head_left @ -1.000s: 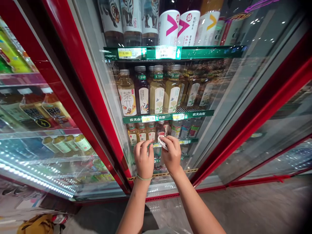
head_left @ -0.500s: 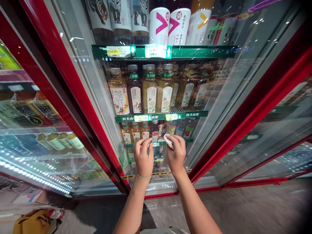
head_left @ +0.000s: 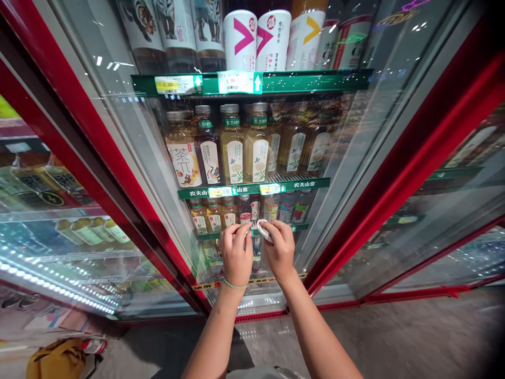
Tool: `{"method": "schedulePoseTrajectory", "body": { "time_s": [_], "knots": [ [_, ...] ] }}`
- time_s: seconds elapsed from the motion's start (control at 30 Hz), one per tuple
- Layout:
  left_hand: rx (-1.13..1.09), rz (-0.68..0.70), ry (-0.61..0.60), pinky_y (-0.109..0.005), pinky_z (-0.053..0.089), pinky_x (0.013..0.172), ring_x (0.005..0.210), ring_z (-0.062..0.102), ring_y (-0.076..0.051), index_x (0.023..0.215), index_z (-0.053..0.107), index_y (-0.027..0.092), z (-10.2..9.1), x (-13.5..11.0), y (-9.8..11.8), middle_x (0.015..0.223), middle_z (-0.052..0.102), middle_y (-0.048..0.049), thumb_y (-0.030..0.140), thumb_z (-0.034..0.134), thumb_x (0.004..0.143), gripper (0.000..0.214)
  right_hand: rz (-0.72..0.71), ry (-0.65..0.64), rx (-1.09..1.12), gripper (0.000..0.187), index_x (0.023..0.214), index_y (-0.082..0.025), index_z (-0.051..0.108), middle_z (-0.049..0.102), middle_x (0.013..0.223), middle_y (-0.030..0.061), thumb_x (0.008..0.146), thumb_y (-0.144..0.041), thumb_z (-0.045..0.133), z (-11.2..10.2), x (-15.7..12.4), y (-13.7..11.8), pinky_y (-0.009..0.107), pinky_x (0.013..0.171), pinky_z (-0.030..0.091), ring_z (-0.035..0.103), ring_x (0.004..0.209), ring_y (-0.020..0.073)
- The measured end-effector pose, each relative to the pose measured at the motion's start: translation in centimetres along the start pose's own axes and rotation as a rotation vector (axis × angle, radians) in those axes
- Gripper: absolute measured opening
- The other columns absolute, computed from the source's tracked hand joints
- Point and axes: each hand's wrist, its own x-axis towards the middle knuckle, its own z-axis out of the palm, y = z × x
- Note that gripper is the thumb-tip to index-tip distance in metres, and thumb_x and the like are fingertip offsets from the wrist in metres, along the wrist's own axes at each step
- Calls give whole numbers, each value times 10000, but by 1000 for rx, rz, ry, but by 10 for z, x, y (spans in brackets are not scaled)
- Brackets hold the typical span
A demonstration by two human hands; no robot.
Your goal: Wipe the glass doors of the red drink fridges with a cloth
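My right hand (head_left: 279,250) is closed around a small white, rounded thing (head_left: 263,230), whose kind I cannot make out. Just left of it is my left hand (head_left: 237,253), its thumb and forefinger bent together in a pinch. Whether something thin lies between those fingertips is too small to tell. A thin pale band (head_left: 234,285) circles the left wrist. Both hands are raised in front of a glass-fronted drinks cooler with a red frame (head_left: 347,221). Small bottles (head_left: 213,217) on a lower shelf show behind the fingertips.
Tea bottles (head_left: 232,150) line the middle shelf, above a green label strip (head_left: 311,184). Larger white-labelled bottles (head_left: 240,42) stand on the top shelf, with price tags (head_left: 235,81) below. A yellow bag (head_left: 56,360) lies on the floor at lower left.
My hands have come closer together, the right one moving left with the white thing toward the left fingertips. The view has shifted slightly, so the shelves sit further left.
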Motion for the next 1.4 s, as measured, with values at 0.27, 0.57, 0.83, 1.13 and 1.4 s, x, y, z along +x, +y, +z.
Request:
{"method": "schedulePoseTrajectory", "body": {
  "time_s": [0.27,0.57,0.83,1.13,1.4],
  "knots": [
    [-35,20,-18,-343,537,916,1035,606,-196,1224,693,242,11,1,16,1084,609,-78,193,545,1002,272,26,4,20,352,1225,-260,694,670,1026,75,933,-104,573,-9,-1,12,361,829,556,641,953,209],
    [-20,19,-27,-341,534,913,1050,603,-200,1246,688,252,26,-5,28,1105,607,-82,199,550,1000,287,53,16,-13,336,1207,-249,699,654,1036,78,934,-99,575,-24,-1,31,360,844,554,633,968,211],
    [-32,11,-56,-363,525,951,1067,601,-206,1284,673,262,36,-8,37,1135,607,-87,194,551,998,317,79,30,9,361,1229,-242,690,646,1057,82,938,-78,554,-33,3,41,363,860,551,624,989,210],
    [28,57,-42,-361,511,936,1059,575,-211,1274,672,240,42,-6,48,1117,600,-84,167,567,989,313,92,52,-4,360,1234,-236,687,640,1079,85,939,-81,552,-42,3,55,375,898,548,622,1027,212],
    [22,51,-72,-356,512,931,1078,579,-212,1292,661,238,52,-11,60,1130,612,-88,179,551,1001,316,180,100,17,340,1229,-238,693,626,1098,92,953,-116,537,-52,3,69,382,913,565,638,1054,210]
  ]
}}
